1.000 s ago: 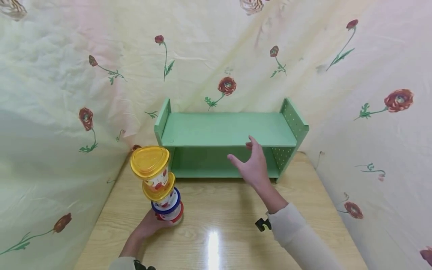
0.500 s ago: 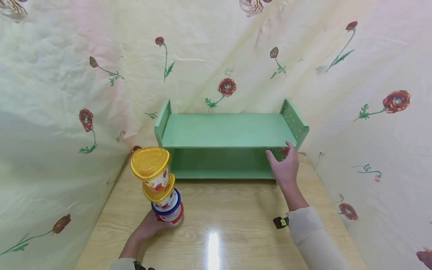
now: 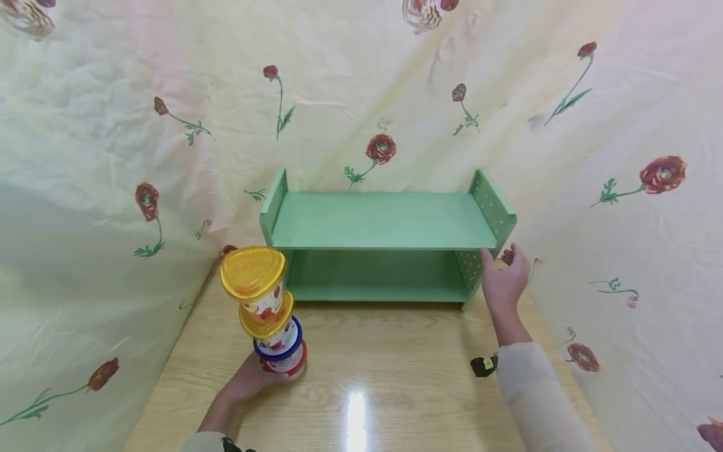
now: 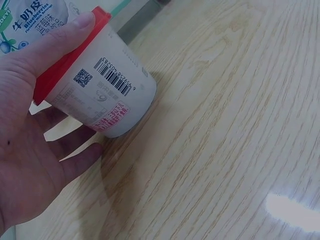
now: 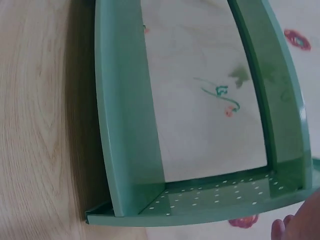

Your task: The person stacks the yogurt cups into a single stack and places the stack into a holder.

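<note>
My left hand (image 3: 254, 378) grips the red-lidded yogurt cup (image 4: 107, 82), its thumb across the lid and its fingers around the side. This cup is the lowest of a leaning stack; above it come a blue-lidded cup (image 3: 282, 345), a yellow-lidded cup (image 3: 277, 326) and, on top, another yellow-lidded cup (image 3: 252, 276). By the right end of the green two-tier shelf (image 3: 384, 220) is my right hand (image 3: 506, 280), holding nothing. Its thumb is at the front of the side panel (image 5: 215, 197), with the fingers loosely bent outside it; contact cannot be told.
Under everything lies a wooden table (image 3: 384, 358), with a bright glare near its front. Floral cloth (image 3: 361, 94) hangs behind the shelf and along both sides. The shelf's perforated side panels rise above its upper board.
My right hand has moved right, from before the shelf's middle to its right end. The left hand and the cup stack have stayed nearly still.
</note>
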Available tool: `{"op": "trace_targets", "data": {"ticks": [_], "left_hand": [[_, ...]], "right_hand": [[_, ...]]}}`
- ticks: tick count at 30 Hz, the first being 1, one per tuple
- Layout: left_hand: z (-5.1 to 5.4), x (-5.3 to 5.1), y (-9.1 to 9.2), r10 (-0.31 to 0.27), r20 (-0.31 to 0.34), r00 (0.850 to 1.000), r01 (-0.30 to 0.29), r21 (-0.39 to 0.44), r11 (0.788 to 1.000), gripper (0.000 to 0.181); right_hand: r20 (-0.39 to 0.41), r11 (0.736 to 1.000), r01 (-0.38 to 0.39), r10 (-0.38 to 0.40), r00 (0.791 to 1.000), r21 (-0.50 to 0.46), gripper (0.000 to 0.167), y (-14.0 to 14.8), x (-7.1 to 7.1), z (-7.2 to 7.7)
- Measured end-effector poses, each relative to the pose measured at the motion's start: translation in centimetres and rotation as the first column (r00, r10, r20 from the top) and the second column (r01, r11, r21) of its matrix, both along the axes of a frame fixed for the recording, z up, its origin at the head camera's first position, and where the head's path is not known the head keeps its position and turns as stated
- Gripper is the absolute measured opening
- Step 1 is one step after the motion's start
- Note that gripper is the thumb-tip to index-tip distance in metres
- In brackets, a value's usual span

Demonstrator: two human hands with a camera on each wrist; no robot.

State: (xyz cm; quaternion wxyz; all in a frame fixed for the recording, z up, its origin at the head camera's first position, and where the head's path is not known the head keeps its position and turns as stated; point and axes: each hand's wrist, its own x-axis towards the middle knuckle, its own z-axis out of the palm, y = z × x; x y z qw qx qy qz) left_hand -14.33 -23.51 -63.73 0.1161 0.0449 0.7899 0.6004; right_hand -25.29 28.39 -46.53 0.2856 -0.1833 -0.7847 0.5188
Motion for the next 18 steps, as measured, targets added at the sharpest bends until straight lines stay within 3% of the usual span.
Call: {"op": "trace_targets", "data": {"ticks": [9, 18], "left_hand": [[-0.3, -0.1, 0.0, 0.006, 0.004, 1.0, -0.006, -0.007, 1.0, 0.101], [-0.3, 0.1, 0.2, -0.016, -0.021, 1.0, 0.015, -0.032, 0.999, 0.102]], "right_hand": [[0.026, 0.988, -0.12, 0.123, 0.992, -0.092, 0.066, 1.5, -2.0, -0.4], [0.045, 0.978, -0.132, 0.141, 0.989, -0.161, 0.067, 2.1, -2.9, -0.7]]}}
